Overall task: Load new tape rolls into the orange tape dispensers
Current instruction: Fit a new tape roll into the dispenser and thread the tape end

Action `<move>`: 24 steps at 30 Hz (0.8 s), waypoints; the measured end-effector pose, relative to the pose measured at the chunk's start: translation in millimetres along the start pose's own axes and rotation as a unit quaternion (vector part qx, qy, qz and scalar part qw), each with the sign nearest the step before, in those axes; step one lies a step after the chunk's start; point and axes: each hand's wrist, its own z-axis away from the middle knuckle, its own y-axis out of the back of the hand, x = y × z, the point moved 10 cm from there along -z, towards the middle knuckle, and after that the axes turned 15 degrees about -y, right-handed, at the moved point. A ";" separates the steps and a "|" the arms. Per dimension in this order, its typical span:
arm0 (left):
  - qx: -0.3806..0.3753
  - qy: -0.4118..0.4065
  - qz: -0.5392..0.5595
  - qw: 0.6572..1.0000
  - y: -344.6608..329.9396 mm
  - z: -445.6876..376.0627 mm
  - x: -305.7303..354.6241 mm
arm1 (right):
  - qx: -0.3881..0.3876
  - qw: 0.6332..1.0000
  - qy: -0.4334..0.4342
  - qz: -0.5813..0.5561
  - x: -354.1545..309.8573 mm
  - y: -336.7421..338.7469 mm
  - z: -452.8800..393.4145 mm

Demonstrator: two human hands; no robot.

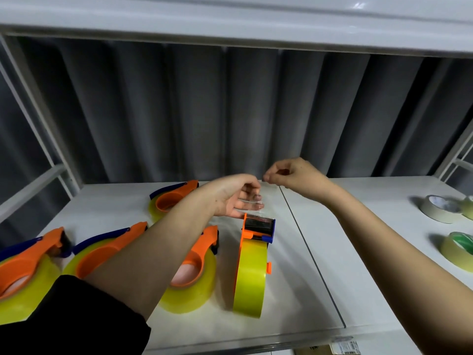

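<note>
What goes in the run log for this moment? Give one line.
step: threading tape | left hand: fingers under clear tape end | right hand: pinching tape end | upright dispenser: roll loaded | spare rolls: on right

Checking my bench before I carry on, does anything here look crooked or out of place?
One orange dispenser stands on edge near the table's middle seam, while the other four lie flat. Both hands are pulling its clear tape up past the cutter. That fits loading; nothing looks spilled or damaged.
</note>
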 end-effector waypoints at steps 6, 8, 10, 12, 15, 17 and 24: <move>-0.006 -0.007 -0.006 1.000 0.3 0.9 1.4 | -0.058 0.997 -0.035 -0.037 2.8 -6.2 -1.8; -0.012 -0.011 -0.011 1.000 0.0 1.3 2.3 | -0.055 0.998 -0.026 -0.026 0.4 -4.8 -2.1; -0.017 -0.017 -0.019 1.000 -0.1 2.3 3.7 | -0.044 0.999 -0.018 -0.021 -1.0 -1.5 -1.9; -0.019 -0.022 -0.024 0.999 -0.3 3.3 5.2 | -0.030 0.999 -0.011 -0.023 -1.0 3.4 0.0; -0.021 -0.027 -0.021 0.999 -1.7 4.6 6.5 | -0.006 1.000 0.011 -0.012 -3.6 9.2 4.4; -0.019 -0.028 -0.018 0.999 -2.0 4.8 6.9 | 0.017 0.999 0.025 0.018 -7.2 10.9 6.4; -0.022 -0.025 -0.015 0.999 -2.1 6.0 6.8 | 0.005 0.999 0.009 0.042 -9.1 3.6 5.5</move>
